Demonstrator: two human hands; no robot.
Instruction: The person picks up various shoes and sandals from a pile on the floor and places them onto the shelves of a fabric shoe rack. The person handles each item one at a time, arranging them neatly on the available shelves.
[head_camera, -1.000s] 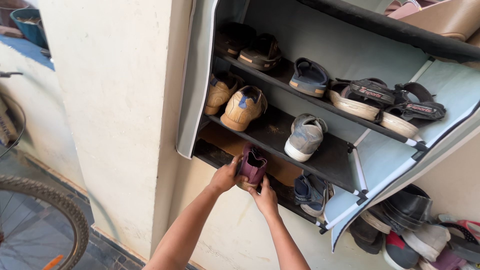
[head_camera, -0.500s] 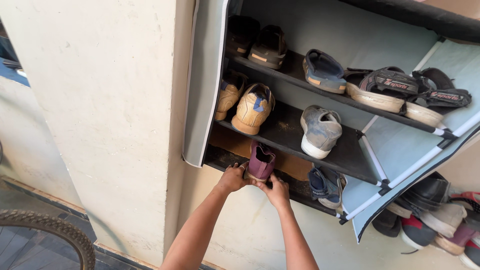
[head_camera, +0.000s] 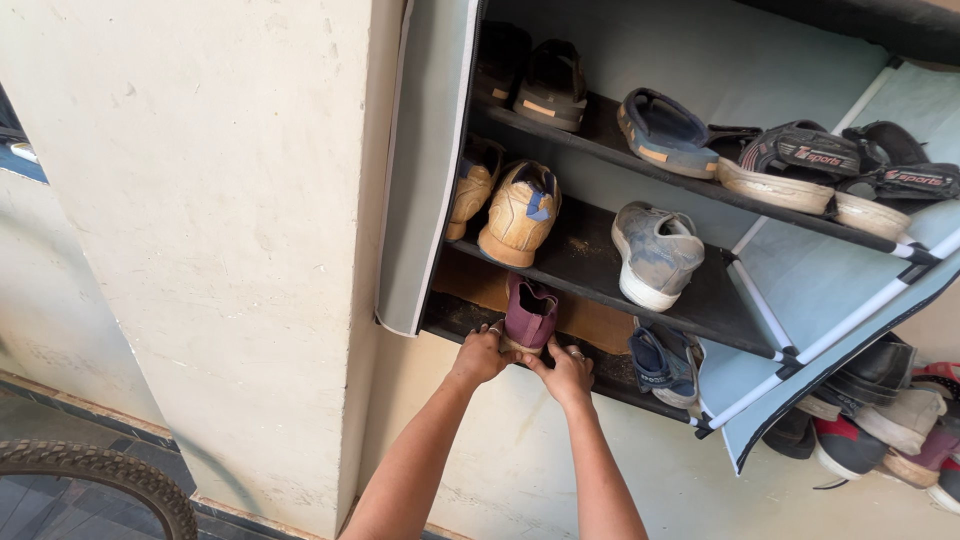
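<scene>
A maroon shoe (head_camera: 529, 310) stands heel-out on the lowest shelf (head_camera: 448, 314) of a fabric shoe rack. My left hand (head_camera: 481, 354) grips its heel from the left and my right hand (head_camera: 566, 371) holds it from the right, a ring on a finger of each. To the right on the same shelf sits a navy shoe (head_camera: 662, 360). The toe of the maroon shoe is hidden under the shelf above.
The middle shelf holds two tan shoes (head_camera: 518, 212) and a grey shoe (head_camera: 655, 252); the top shelf holds sandals (head_camera: 795, 170). A pile of shoes (head_camera: 880, 420) lies on the floor at right. A cream wall pillar (head_camera: 230, 230) stands left, a bicycle tyre (head_camera: 110, 475) below it.
Both hands have pushed the maroon shoe further in onto the lowest shelf. The view has shifted, so the rack sits more to the right and higher.
</scene>
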